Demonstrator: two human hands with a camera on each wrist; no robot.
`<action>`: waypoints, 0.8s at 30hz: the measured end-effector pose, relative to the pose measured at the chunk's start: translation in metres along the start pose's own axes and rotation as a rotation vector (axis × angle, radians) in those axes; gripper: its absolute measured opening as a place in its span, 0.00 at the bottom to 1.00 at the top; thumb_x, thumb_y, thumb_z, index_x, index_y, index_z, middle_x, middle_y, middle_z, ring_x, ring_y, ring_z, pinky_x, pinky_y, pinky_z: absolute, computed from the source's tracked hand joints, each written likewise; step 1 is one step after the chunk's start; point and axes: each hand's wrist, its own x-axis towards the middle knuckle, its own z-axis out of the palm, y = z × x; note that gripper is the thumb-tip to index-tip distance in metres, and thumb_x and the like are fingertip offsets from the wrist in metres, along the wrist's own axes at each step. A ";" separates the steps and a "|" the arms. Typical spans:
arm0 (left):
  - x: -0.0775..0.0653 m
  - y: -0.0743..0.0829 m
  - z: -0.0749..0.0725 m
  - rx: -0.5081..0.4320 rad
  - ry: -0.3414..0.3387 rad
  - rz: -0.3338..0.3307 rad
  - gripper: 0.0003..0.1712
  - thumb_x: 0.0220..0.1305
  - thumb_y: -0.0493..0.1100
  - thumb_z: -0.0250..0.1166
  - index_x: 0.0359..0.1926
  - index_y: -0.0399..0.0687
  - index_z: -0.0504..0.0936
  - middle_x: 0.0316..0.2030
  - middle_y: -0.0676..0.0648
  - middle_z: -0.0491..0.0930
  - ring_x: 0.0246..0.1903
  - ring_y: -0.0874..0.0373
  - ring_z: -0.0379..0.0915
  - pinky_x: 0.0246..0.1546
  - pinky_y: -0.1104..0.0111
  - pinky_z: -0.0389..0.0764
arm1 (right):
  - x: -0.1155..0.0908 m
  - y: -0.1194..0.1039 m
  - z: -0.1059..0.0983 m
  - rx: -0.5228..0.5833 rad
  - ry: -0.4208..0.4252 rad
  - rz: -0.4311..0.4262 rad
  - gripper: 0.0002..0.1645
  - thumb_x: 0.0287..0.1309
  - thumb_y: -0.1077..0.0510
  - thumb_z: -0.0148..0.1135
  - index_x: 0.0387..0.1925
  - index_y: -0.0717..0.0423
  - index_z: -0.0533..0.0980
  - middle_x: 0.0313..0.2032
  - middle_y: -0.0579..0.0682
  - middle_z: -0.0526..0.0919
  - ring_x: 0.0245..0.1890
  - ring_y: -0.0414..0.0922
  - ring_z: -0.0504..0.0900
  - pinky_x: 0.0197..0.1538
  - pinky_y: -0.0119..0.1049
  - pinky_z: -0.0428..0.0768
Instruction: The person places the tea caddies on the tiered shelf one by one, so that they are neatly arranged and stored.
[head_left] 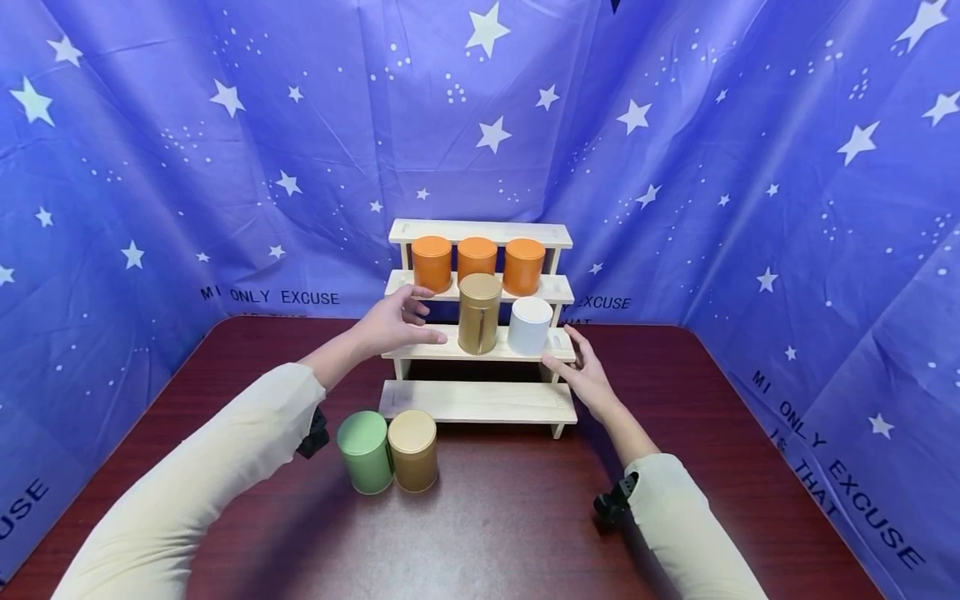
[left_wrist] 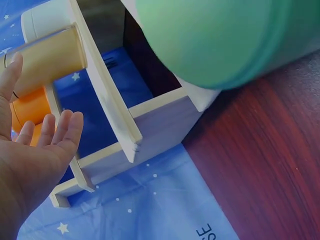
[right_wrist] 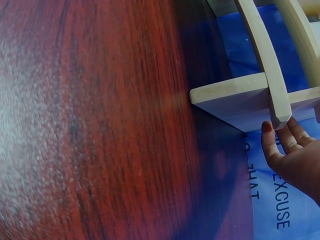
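A pale wooden stepped display shelf (head_left: 480,402) stands on the table. On its second step from the bottom are a tall gold tin (head_left: 480,315) and, to the right, a white tin (head_left: 529,327). My left hand (head_left: 397,323) is just left of the gold tin, fingers loosely bent and apart from it, with nothing in them. At the right end of that same step, my right hand (head_left: 585,375) grips the board end between thumb and fingers. The right wrist view shows the hand (right_wrist: 300,157) at the board's end corner.
Three orange tins (head_left: 523,268) line the step above. In front of the shelf's left side, a green tin (head_left: 365,454) and a shorter gold tin (head_left: 413,454) stand side by side on the dark red table (head_left: 510,517). A blue starry cloth (head_left: 480,100) hangs behind.
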 end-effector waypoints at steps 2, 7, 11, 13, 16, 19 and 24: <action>-0.002 -0.003 -0.002 0.000 0.002 -0.008 0.44 0.47 0.46 0.75 0.64 0.46 0.63 0.55 0.34 0.70 0.53 0.44 0.73 0.55 0.57 0.76 | 0.000 0.000 0.000 0.002 0.000 0.004 0.47 0.59 0.58 0.61 0.72 0.51 0.46 0.66 0.60 0.61 0.52 0.38 0.67 0.45 0.17 0.70; -0.009 -0.011 -0.008 -0.001 0.000 -0.012 0.45 0.46 0.47 0.75 0.64 0.46 0.63 0.54 0.37 0.71 0.54 0.43 0.72 0.53 0.56 0.77 | 0.000 -0.002 0.001 0.019 -0.002 0.008 0.47 0.59 0.60 0.61 0.73 0.52 0.45 0.67 0.60 0.60 0.57 0.44 0.66 0.45 0.16 0.70; -0.015 -0.017 -0.012 0.015 -0.010 0.002 0.44 0.46 0.47 0.75 0.63 0.46 0.63 0.54 0.37 0.71 0.54 0.43 0.72 0.51 0.56 0.79 | 0.000 -0.002 0.000 0.028 -0.002 -0.003 0.47 0.59 0.60 0.60 0.73 0.52 0.45 0.67 0.61 0.59 0.61 0.48 0.65 0.45 0.15 0.70; -0.019 -0.020 -0.013 0.021 -0.011 0.014 0.44 0.47 0.46 0.75 0.63 0.45 0.64 0.54 0.36 0.72 0.54 0.43 0.73 0.50 0.56 0.79 | 0.000 -0.001 0.000 0.034 -0.006 -0.006 0.47 0.59 0.60 0.61 0.73 0.53 0.45 0.67 0.61 0.59 0.62 0.50 0.64 0.45 0.15 0.70; -0.023 -0.024 -0.014 0.022 -0.014 0.032 0.42 0.47 0.45 0.75 0.62 0.43 0.65 0.54 0.35 0.72 0.53 0.42 0.73 0.50 0.56 0.79 | 0.000 -0.001 0.000 0.038 -0.010 -0.009 0.47 0.59 0.60 0.61 0.72 0.53 0.45 0.67 0.61 0.60 0.63 0.51 0.64 0.45 0.14 0.69; -0.027 -0.029 -0.016 0.021 -0.013 0.034 0.41 0.47 0.44 0.75 0.61 0.42 0.66 0.53 0.35 0.72 0.53 0.42 0.73 0.50 0.56 0.78 | 0.000 0.000 0.000 0.037 -0.011 -0.013 0.47 0.59 0.60 0.61 0.72 0.53 0.45 0.67 0.62 0.59 0.63 0.51 0.63 0.45 0.14 0.69; -0.033 -0.036 -0.019 0.029 -0.016 0.039 0.40 0.48 0.45 0.74 0.61 0.43 0.66 0.53 0.36 0.73 0.52 0.43 0.74 0.52 0.56 0.77 | 0.001 0.001 0.000 0.038 -0.011 -0.019 0.47 0.59 0.60 0.60 0.72 0.54 0.44 0.67 0.62 0.59 0.63 0.51 0.63 0.46 0.14 0.69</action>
